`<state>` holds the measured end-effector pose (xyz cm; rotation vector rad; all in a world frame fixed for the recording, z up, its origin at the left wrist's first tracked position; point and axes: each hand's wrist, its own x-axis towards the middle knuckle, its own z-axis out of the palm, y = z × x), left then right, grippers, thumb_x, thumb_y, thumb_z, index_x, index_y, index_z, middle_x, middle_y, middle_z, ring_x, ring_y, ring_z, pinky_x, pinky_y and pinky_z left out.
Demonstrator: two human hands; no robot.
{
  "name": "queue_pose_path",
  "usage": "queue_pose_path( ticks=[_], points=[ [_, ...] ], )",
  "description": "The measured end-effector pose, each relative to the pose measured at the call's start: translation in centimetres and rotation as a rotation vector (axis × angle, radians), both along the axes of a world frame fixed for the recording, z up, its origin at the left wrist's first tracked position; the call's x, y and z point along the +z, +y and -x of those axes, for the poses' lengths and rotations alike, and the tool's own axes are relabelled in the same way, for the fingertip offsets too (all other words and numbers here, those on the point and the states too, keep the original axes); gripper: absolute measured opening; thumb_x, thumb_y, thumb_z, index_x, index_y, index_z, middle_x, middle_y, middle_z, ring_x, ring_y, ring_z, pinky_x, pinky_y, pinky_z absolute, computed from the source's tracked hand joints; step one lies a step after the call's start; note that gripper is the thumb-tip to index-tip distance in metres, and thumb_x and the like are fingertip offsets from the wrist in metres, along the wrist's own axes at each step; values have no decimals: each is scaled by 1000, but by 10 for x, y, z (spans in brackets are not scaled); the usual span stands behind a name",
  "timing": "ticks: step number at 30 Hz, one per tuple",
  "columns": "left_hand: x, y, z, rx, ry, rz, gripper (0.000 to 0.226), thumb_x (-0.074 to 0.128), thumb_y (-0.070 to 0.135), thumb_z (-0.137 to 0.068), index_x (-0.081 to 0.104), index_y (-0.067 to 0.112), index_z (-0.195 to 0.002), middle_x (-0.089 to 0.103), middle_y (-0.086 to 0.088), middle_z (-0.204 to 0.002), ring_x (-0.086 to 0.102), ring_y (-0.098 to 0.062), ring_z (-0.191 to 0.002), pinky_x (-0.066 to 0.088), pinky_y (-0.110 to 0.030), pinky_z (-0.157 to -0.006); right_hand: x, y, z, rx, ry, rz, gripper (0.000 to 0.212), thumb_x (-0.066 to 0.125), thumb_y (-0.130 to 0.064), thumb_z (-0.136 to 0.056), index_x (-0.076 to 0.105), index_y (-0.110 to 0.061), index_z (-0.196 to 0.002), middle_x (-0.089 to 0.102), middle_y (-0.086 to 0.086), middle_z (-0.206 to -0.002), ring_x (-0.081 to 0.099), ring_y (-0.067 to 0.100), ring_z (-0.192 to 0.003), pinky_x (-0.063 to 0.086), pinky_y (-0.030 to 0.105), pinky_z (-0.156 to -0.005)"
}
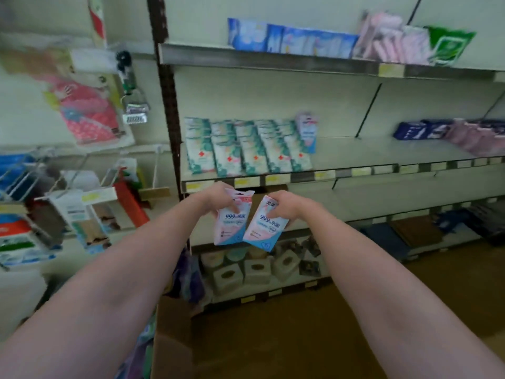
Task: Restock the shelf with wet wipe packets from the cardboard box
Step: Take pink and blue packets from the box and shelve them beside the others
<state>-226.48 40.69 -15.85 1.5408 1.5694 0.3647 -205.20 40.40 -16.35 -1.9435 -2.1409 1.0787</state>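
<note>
A: Wet wipe packets in hand, count two. Left hand (222,199) pinches the top of the left packet (231,224), fingers curled over its upper edge; the packet hangs below the hand, printed face toward the camera.

B: And the right side?

A: Right hand (284,206) grips the upper right corner of the right packet (266,225), thumb across its face. This packet is tilted, lower end swung leftward, and its lower left edge touches or overlaps the left packet; contact not resolvable.

B: Position relative to the shelving?

A: Both packets sit in front of the middle shelf's front rail (300,176), just below it, not yet on any shelf.

B: Stock already up there?

A: Green-and-white packets (246,151) stand in five columns at the left of the middle shelf, several deep; exact total not countable through blur. One pink-and-blue packet (307,131) stands upright at the right end of that row.

B: Box?

A: Cardboard box (172,343) at bottom centre, between the forearms, partly visible; contents not discernible.
</note>
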Motion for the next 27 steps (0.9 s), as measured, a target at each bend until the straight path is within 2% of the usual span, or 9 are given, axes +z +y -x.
queue_pose_path(
  ticks=[3, 7, 11, 14, 15, 19, 23, 25, 27],
  points=[
    [15, 20, -48, -8, 34, -38, 48, 79, 10, -78, 55, 8, -120, 71, -9, -95, 71, -22, -79, 55, -32, -51, 12, 12, -47, -22, 4, -20, 19, 66, -15, -93, 59, -17, -110, 68, 6, -108, 69, 24, -96, 63, 41, -72],
    [35, 51, -107, -70, 68, -70, 39, 80, 11, -79, 62, -1, -112, 73, -13, -93, 73, -24, -80, 62, -44, -69, 22, 34, -106, -41, 12, -74, 16, 65, -13, -92, 59, -15, -107, 65, 9, -112, 67, 29, -100, 61, 38, -66],
    [48, 78, -151, -44, 60, -129, 57, 79, 13, -81, 51, 3, -131, 69, -12, -104, 70, -25, -87, 60, -39, -67, 32, 60, -154, -30, 1, -145, 32, 64, -12, -93, 56, -18, -123, 61, 5, -115, 62, 28, -103, 56, 37, -68],
    [51, 93, -174, -31, 63, -170, 31, 76, 13, -83, 60, 5, -109, 69, -17, -104, 70, -27, -89, 60, -39, -68, 34, 87, -177, -13, 42, -217, 42, 66, -9, -90, 55, -13, -130, 63, 5, -125, 63, 26, -107, 56, 39, -77],
    [51, 98, -179, -19, 64, -181, 32, 76, 13, -83, 60, 6, -109, 68, -16, -107, 69, -26, -90, 59, -37, -66, 34, 95, -182, -7, 58, -241, 43, 66, -9, -90, 55, -13, -131, 63, 6, -126, 62, 25, -107, 55, 38, -80],
    [51, 122, -198, 31, 66, -196, 61, 78, 17, -82, 49, 2, -133, 63, -12, -117, 65, -26, -99, 53, -32, -61, 35, 127, -197, 14, 101, -289, 52, 64, -6, -92, 49, -11, -141, 58, 8, -135, 55, 17, -101, 43, 28, -85],
    [57, 160, -210, 54, 63, -206, 70, 77, 19, -84, 40, 4, -142, 54, -11, -134, 59, -28, -111, 54, -36, -82, 40, 161, -209, 8, 92, -306, 56, 60, -4, -95, 41, -9, -148, 61, 11, -128, 57, 23, -98, 42, 26, -81],
    [61, 186, -216, 45, 99, -210, 68, 75, 23, -86, 41, 7, -143, 52, -11, -137, 58, -27, -110, 54, -36, -84, 42, 184, -216, -14, 83, -328, 58, 57, -6, -96, 38, -12, -151, 58, 12, -134, 57, 24, -99, 43, 27, -81],
    [63, 215, -224, 36, 103, -244, 72, 74, 24, -87, 38, 9, -147, 47, -11, -145, 56, -29, -118, 53, -34, -88, 44, 208, -223, -39, 29, -365, 57, 54, -11, -97, 38, -17, -151, 58, 14, -135, 57, 24, -99, 46, 29, -81]
  ],
)
